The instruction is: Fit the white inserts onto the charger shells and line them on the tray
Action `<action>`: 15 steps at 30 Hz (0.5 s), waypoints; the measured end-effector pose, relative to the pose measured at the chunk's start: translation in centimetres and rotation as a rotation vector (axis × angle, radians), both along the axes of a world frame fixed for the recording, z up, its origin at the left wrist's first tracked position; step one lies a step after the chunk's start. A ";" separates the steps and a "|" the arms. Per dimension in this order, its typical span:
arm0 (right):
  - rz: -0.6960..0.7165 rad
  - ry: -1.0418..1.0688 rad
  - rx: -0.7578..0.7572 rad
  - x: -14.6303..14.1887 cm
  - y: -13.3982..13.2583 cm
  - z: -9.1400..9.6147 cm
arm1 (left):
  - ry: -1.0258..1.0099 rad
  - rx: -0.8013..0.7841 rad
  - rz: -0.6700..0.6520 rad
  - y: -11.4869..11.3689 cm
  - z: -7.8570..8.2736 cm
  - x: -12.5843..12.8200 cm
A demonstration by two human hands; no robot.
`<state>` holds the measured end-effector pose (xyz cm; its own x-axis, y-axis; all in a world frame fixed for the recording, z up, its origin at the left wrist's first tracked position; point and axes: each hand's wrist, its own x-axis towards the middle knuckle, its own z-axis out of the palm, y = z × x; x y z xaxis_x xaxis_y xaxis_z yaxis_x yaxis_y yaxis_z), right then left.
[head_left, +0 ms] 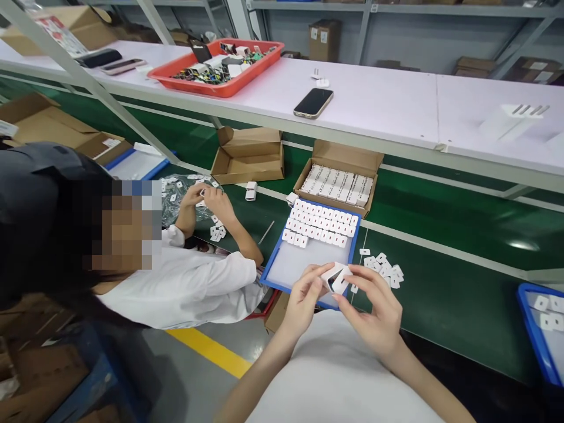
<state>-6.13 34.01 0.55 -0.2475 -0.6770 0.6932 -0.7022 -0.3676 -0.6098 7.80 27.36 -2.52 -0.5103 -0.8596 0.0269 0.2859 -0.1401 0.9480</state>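
Holding one casing | left hand, right hand | one red tray

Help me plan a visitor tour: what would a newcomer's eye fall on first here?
Probably the red tray of small mixed parts on the pale shelf. Then the blue-rimmed tray on the green bench, rows of white pieces in its far part. Over its near edge, the left hand and right hand hold a white casing.
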 end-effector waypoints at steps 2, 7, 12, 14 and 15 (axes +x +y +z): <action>-0.018 0.034 -0.023 0.3 -0.4 0.0 | -0.012 -0.017 0.042 0.1 0.0 0.0; -0.033 0.101 -0.064 0.8 -1.0 -0.2 | -0.076 -0.092 0.146 0.3 0.6 0.2; -0.008 0.113 -0.102 1.5 -1.7 -0.6 | -0.083 -0.110 0.207 0.4 0.7 0.7; 0.013 0.112 -0.114 1.7 -1.9 -0.8 | -0.073 -0.106 0.216 0.3 0.6 0.9; 0.028 0.111 -0.117 1.8 -1.9 -0.9 | -0.067 -0.111 0.221 0.3 0.7 1.0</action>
